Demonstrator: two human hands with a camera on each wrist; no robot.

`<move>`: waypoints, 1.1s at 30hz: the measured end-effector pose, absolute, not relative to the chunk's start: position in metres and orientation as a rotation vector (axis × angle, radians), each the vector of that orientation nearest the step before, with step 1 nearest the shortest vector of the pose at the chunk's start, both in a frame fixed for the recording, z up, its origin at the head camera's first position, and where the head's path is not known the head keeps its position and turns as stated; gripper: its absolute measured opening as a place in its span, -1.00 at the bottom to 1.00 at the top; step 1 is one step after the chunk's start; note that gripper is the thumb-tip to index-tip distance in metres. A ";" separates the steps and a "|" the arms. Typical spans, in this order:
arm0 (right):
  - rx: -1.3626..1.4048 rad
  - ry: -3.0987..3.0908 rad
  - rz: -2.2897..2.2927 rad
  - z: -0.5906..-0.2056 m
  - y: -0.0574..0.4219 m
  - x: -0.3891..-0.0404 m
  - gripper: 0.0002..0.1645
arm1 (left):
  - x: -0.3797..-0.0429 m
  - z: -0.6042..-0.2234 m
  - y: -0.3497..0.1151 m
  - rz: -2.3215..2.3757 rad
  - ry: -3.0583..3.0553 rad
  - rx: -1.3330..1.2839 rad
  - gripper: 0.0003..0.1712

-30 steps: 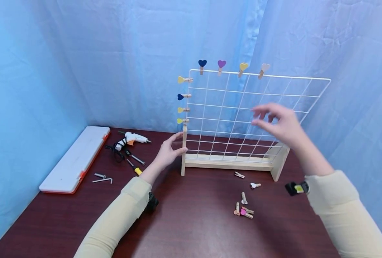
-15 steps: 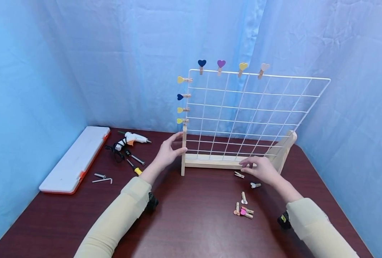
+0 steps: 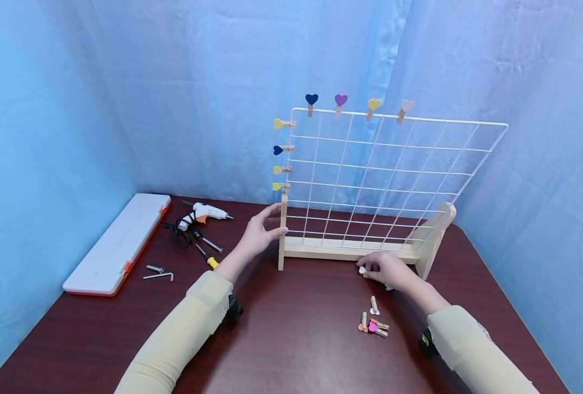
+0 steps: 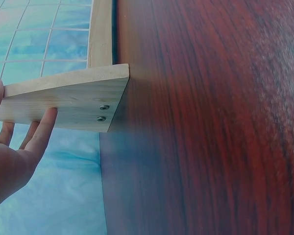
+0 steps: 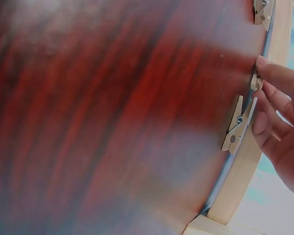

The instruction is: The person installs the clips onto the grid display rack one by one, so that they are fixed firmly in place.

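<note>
A wooden stand (image 3: 321, 251) holds up a white wire grid (image 3: 444, 120). Along the grid's top and left edges are clipped several heart clothespins, among them a navy one (image 3: 312, 99) and a purple one (image 3: 340, 99). My left hand (image 3: 258, 236) grips the stand's left side panel (image 4: 73, 95), thumb on one face and fingers on the other. Low in front of the stand, my right hand (image 3: 392, 271) pinches a small clothespin (image 5: 255, 81) with a white heart (image 3: 362, 270). Another clothespin (image 5: 235, 127) lies close under that hand, mostly hidden in the head view.
Several loose clothespins lie nearer me, including a pink-heart one (image 3: 373, 326) and a white-heart one (image 3: 374, 305). To the left are a glue gun (image 3: 210, 212), a yellow-handled screwdriver (image 3: 213, 262), a bolt (image 3: 155, 268), a hex key (image 3: 159, 276) and a white case (image 3: 116, 243).
My right hand has come down from in front of the grid to the tabletop and taken hold of a clothespin there. My left hand stays on the side panel.
</note>
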State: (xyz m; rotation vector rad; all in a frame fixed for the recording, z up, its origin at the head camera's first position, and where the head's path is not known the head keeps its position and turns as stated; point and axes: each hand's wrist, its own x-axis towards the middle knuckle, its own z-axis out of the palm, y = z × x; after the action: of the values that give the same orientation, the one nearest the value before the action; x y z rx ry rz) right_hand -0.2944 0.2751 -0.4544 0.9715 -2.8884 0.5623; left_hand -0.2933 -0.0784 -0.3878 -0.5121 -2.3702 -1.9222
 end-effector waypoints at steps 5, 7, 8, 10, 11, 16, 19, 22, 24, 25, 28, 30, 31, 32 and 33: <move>0.983 -2.890 0.643 -0.450 0.274 -0.291 -0.76 | -0.300 -0.397 -0.078 -1.954 -2.351 -0.495 -0.30; 0.967 -2.879 0.708 -0.446 0.273 -0.289 -0.79 | -0.304 -0.403 -0.077 -1.952 -2.344 -0.495 -0.30; 0.954 -2.870 0.729 -0.443 0.273 -0.288 -0.81 | -0.305 -0.406 -0.077 -1.954 -2.337 -0.497 -0.31; 0.919 -2.860 0.772 -0.436 0.271 -0.286 -0.84 | -0.304 -0.404 -0.077 -1.948 -2.351 -0.491 -0.31; 0.898 -2.856 0.793 -0.431 0.270 -0.284 -0.84 | -0.302 -0.401 -0.077 -1.940 -2.355 -0.497 -0.31; 0.833 -2.827 0.864 -0.395 0.268 -0.278 -0.85 | -0.292 -0.387 -0.077 -1.931 -2.373 -0.515 -0.32; 0.809 -2.796 0.910 -0.364 0.268 -0.273 -0.82 | -0.292 -0.386 -0.077 -1.918 -2.378 -0.520 -0.32; 0.756 -2.756 0.990 -0.332 0.268 -0.269 -0.76 | -0.292 -0.385 -0.078 -1.908 -2.385 -0.519 -0.32; 0.712 -2.723 1.076 -0.310 0.269 -0.267 -0.76 | -0.292 -0.385 -0.078 -1.914 -2.382 -0.514 -0.32; 0.684 -2.701 1.105 -0.299 0.270 -0.266 -0.77 | -0.292 -0.385 -0.078 -1.917 -2.381 -0.511 -0.32; 0.621 -2.592 1.234 -0.265 0.272 -0.262 -0.80 | -0.292 -0.385 -0.079 -1.922 -2.381 -0.501 -0.31; 0.623 -2.452 1.407 -0.243 0.274 -0.260 -0.82 | -0.292 -0.384 -0.079 -1.924 -2.382 -0.495 -0.31; 0.638 -2.362 1.522 -0.232 0.275 -0.259 -0.83 | -0.292 -0.384 -0.079 -1.924 -2.384 -0.494 -0.30; 0.661 -2.268 1.626 -0.222 0.276 -0.258 -0.82 | -0.292 -0.384 -0.079 -1.926 -2.385 -0.492 -0.30; 0.680 -2.178 1.724 -0.213 0.278 -0.258 -0.80 | -0.292 -0.384 -0.079 -1.929 -2.383 -0.491 -0.30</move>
State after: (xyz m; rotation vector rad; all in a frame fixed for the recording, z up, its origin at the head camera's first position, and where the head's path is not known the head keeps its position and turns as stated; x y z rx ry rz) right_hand -0.2584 0.2776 -0.2130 0.6802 -2.1783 1.7238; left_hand -0.2920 -0.0792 -0.3844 -0.4907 -2.3828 -1.9289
